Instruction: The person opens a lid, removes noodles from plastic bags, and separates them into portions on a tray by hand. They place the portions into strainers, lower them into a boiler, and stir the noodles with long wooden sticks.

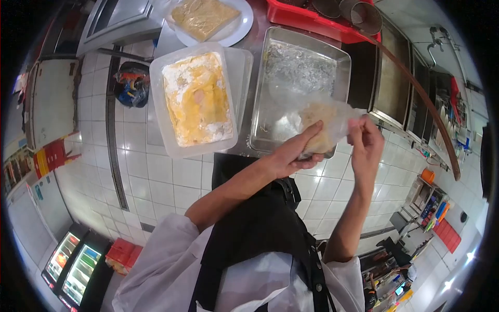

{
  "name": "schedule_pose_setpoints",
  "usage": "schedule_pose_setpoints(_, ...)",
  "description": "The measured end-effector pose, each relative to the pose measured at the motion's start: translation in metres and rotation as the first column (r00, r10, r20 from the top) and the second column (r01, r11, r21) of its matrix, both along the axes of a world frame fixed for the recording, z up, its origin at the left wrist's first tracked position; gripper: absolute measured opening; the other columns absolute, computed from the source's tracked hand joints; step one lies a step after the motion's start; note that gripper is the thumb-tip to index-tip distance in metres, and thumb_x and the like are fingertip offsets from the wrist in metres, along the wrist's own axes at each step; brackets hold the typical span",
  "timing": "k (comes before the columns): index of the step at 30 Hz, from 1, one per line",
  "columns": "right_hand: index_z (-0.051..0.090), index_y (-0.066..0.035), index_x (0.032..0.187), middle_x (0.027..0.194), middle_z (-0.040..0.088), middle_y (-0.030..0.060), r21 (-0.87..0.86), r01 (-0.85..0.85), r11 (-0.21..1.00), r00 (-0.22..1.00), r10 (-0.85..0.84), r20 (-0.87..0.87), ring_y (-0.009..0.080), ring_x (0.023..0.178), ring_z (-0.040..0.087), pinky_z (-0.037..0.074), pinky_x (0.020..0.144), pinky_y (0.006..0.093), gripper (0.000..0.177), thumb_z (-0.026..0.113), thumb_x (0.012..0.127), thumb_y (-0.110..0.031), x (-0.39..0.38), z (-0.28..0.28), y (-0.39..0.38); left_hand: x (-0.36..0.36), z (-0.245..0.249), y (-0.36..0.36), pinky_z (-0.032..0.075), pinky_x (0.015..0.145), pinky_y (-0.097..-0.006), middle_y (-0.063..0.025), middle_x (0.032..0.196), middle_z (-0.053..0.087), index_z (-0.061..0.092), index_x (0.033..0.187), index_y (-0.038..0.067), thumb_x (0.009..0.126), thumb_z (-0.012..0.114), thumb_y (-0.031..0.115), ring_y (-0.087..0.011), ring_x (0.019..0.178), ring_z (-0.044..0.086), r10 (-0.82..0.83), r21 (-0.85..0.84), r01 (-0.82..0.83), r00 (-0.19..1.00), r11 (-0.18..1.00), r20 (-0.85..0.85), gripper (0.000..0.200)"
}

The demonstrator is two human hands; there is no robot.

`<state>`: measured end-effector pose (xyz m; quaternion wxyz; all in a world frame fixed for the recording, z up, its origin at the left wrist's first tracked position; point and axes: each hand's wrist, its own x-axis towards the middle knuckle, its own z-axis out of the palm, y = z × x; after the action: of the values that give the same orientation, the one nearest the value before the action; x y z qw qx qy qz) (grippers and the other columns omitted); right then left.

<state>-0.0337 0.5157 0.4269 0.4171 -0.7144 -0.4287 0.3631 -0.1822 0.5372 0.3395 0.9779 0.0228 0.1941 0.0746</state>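
Observation:
My left hand (pixel 292 155) is wrapped around a clear plastic bag (pixel 326 122) with pale tan contents, its thumb lying along the side. At the bag's right end, the fingers of my right hand (pixel 368 139) pinch the plastic. Both hands are over the front right corner of a rectangular metal tray (pixel 257 112), which has a crumpled clear plastic sheet (pixel 301 65) inside. Left of the tray stands a white plastic container (pixel 159 112) with yellow, flour-dusted pieces (pixel 200 101).
Behind the container, a white plate (pixel 244 28) bears a wrapped flat tan block (pixel 204 18). A red crate (pixel 299 20) with wire strainers (pixel 361 16) stands at the back right. A long brown handle (pixel 426 101) sticks out on the right. Tiled floor (pixel 140 171) lies to the left.

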Motion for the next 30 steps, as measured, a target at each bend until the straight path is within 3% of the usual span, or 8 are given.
schedule_pose_setpoints(4, 0.049, 0.000, 0.073, 0.069, 0.043, -0.0030, -0.016, -0.127, 0.992, 0.935, 0.125, 0.333, 0.0063, 0.065, 0.038, 0.032, 0.060, 0.0211, 0.021, 0.058, 0.090, -0.008, 0.004, 0.027, -0.006, 0.007, 0.031, -0.004, 0.023, 0.032, -0.0154, -0.0005, 0.063, 0.045, 0.052, 0.089, 0.009, 0.091, 0.045, 0.058, -0.0039, 0.044, 0.037, 0.071, -0.054, -0.072, 0.997, 0.996, -0.005, 0.050)
schedule_pose_setpoints(8, 0.051, -0.002, 0.075, 0.078, 0.050, 0.0013, 0.183, 0.007, 0.983, 0.981, -0.042, 0.188, 0.0085, 0.073, 0.045, 0.036, 0.064, 0.0224, 0.025, 0.058, 0.092, -0.020, 0.030, 0.016, -0.028, 0.010, 0.036, -0.006, 0.027, 0.037, -0.0174, 0.0011, 0.070, 0.047, 0.050, 0.093, 0.011, 0.091, 0.045, 0.057, -0.0048, 0.051, 0.041, -0.011, 0.024, 0.007, 0.985, 1.000, 0.170, 0.046)
schedule_pose_setpoints(10, 0.055, -0.001, 0.090, 0.087, 0.054, 0.0045, 0.345, 0.088, 0.935, 0.969, -0.001, -0.246, 0.0112, 0.079, 0.049, 0.042, 0.070, 0.0255, 0.032, 0.052, 0.095, -0.033, 0.062, -0.040, -0.039, 0.015, 0.040, -0.010, 0.025, 0.036, -0.0180, 0.0014, 0.063, 0.044, 0.051, 0.091, 0.010, 0.090, 0.045, 0.057, -0.0059, 0.045, 0.037, 0.040, -0.008, -0.040, 0.992, 0.999, 0.116, 0.048)
schedule_pose_setpoints(13, 0.053, 0.001, 0.109, 0.096, 0.057, 0.0073, -0.103, 0.367, 0.925, 0.912, -0.379, -0.155, 0.0139, 0.088, 0.053, 0.046, 0.078, 0.0292, 0.045, 0.043, 0.097, -0.042, 0.077, -0.103, -0.055, 0.012, 0.039, -0.018, 0.024, 0.033, -0.0186, 0.0013, 0.058, 0.041, 0.048, 0.091, 0.008, 0.092, 0.045, 0.055, -0.0052, 0.039, 0.035, -0.106, 0.132, 0.100, 0.994, 0.986, 0.036, 0.047)
schedule_pose_setpoints(17, 0.050, 0.002, 0.120, 0.102, 0.061, 0.0084, -0.516, -0.079, 0.853, 0.466, -0.426, -0.776, 0.0140, 0.091, 0.057, 0.047, 0.079, 0.0281, 0.042, 0.051, 0.096, -0.032, 0.057, -0.121, -0.053, 0.004, 0.029, -0.028, 0.024, 0.030, -0.0210, -0.0005, 0.057, 0.043, 0.049, 0.087, 0.004, 0.089, 0.049, 0.057, -0.0074, 0.037, 0.041, -0.285, 0.298, 0.275, 0.958, 0.914, -0.008, 0.053)
schedule_pose_setpoints(20, 0.049, 0.002, 0.124, 0.104, 0.063, 0.0068, -0.430, -0.124, 0.894, 0.814, -0.157, -0.560, 0.0115, 0.086, 0.060, 0.047, 0.074, 0.0231, 0.040, 0.059, 0.091, -0.018, 0.018, -0.055, -0.026, -0.003, 0.031, -0.036, 0.024, 0.031, -0.0216, -0.0015, 0.058, 0.045, 0.051, 0.085, 0.003, 0.087, 0.051, 0.058, -0.0078, 0.037, 0.042, -0.327, 0.367, 0.341, 0.940, 0.865, -0.101, 0.054)
schedule_pose_setpoints(26, 0.047, 0.001, 0.127, 0.100, 0.064, 0.0067, -0.243, 0.025, 0.970, 0.897, -0.129, -0.423, 0.0094, 0.082, 0.059, 0.046, 0.071, 0.0199, 0.045, 0.063, 0.087, -0.009, 0.007, 0.008, -0.020, -0.008, 0.039, -0.039, 0.031, 0.033, -0.0237, -0.0012, 0.055, 0.047, 0.056, 0.090, 0.001, 0.087, 0.053, 0.055, -0.0092, 0.037, 0.044, -0.278, 0.485, 0.244, 0.961, 0.839, -0.004, 0.054)
schedule_pose_setpoints(30, 0.039, 0.000, 0.135, 0.111, 0.059, 0.0135, -0.410, 0.051, 0.911, 0.885, -0.231, -0.403, 0.0194, 0.101, 0.056, 0.044, 0.085, 0.0291, 0.061, 0.047, 0.095, -0.045, 0.023, 0.008, -0.035, 0.006, 0.029, -0.034, 0.034, 0.036, -0.0234, -0.0007, 0.051, 0.047, 0.058, 0.093, 0.000, 0.088, 0.053, 0.053, -0.0093, 0.039, 0.047, -0.208, 0.421, 0.260, 0.964, 0.869, -0.165, 0.053)
